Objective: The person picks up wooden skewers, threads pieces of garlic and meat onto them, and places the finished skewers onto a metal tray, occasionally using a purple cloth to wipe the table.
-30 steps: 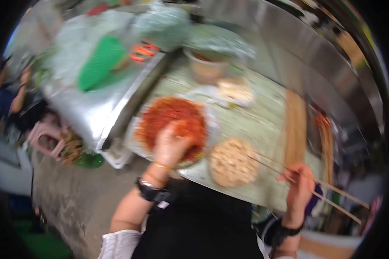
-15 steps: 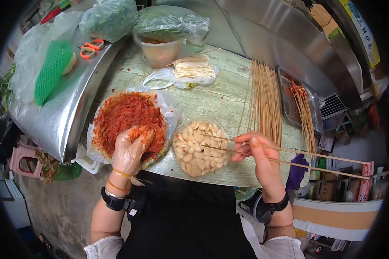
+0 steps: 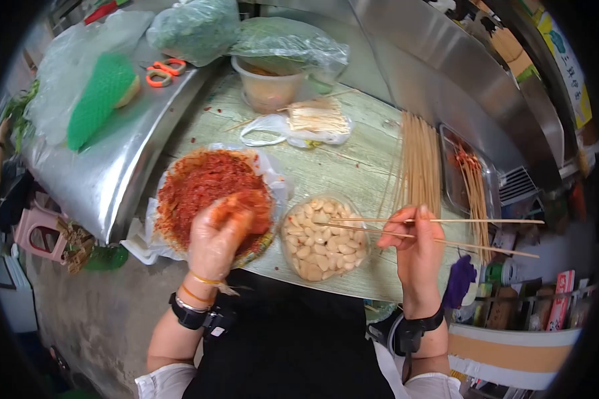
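My left hand (image 3: 214, 241), in a clear plastic glove smeared red, is closed at the right side of a bowl of chopped red chili paste (image 3: 209, 183). Its fingers curl together over the paste; what is between them, if anything, is hard to make out under the red coating. My right hand (image 3: 419, 249) is bare and grips two thin wooden skewers (image 3: 472, 221), which fan apart towards the right. Their left ends reach over a clear tub of peeled garlic cloves (image 3: 323, 249), one appearing to meet a clove.
Behind the tub lies a bundle of enoki mushrooms (image 3: 319, 116) on a plastic bag. Loose skewers (image 3: 419, 159) lie on the right, beside a metal tray (image 3: 454, 186) with red-tipped skewers. Orange scissors (image 3: 161, 73) and a green net (image 3: 100, 106) rest on the metal surface at left.
The whole view has shifted, putting the table further right and lower. My left fingers have turned upward a little over the paste. In my right hand the skewers' far ends have swung upward.
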The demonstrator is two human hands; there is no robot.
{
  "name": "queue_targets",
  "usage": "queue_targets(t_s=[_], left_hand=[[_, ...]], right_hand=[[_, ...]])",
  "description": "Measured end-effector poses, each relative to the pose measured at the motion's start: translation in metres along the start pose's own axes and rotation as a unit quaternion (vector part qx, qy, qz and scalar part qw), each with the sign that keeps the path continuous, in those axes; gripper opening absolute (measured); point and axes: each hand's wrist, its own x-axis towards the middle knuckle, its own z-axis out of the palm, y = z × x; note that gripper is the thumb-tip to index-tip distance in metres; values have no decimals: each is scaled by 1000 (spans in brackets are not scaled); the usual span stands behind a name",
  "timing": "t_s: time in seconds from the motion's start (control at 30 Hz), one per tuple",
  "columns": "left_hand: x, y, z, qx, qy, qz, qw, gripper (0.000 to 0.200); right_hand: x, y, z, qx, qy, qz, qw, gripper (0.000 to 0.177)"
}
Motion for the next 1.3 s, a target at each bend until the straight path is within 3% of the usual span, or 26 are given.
queue_targets(t_s=[0.1,0.23,0.3,0.37,0.57,0.63,0.67,0.73,0.77,0.83,1.03,1.17,1.3], left_hand=[[-7,4,1,-19,-58,16,998,37],[-18,9,6,-36,-65,39,996,41],[-22,10,4,16,-46,59,997,42],[-27,12,4,-9,-30,41,999,38],[-23,8,3,90,2,69,994,23],[-20,11,1,-20,34,-29,999,24],[-15,4,-2,-20,36,-27,999,24],[-11,-7,-3,-274,26,0,961,25],[-10,-7,-4,-273,26,2,962,25],[-10,-5,-2,-309,22,-27,950,26],[-7,-7,5,-344,24,-31,938,30],[-8,-9,6,-337,28,-43,940,30],[-9,-12,5,-352,13,-41,935,29]], right_hand=[[5,8,21,75,-8,56,996,39],[2,19,53,89,-59,73,992,40],[-2,24,64,82,-48,83,992,41],[-6,27,70,67,-51,71,994,42],[-13,25,72,50,-45,59,996,42],[-18,16,67,28,-48,-16,998,40],[-18,16,67,29,-51,-17,998,40],[-22,14,68,-33,-86,-79,993,37],[-24,14,68,-32,-87,-81,992,37],[-27,15,70,-141,-140,-176,964,34],[-25,10,71,-279,-189,-279,900,29],[-24,13,72,-288,-202,-302,886,25],[-25,17,76,-323,-203,-322,867,34]])
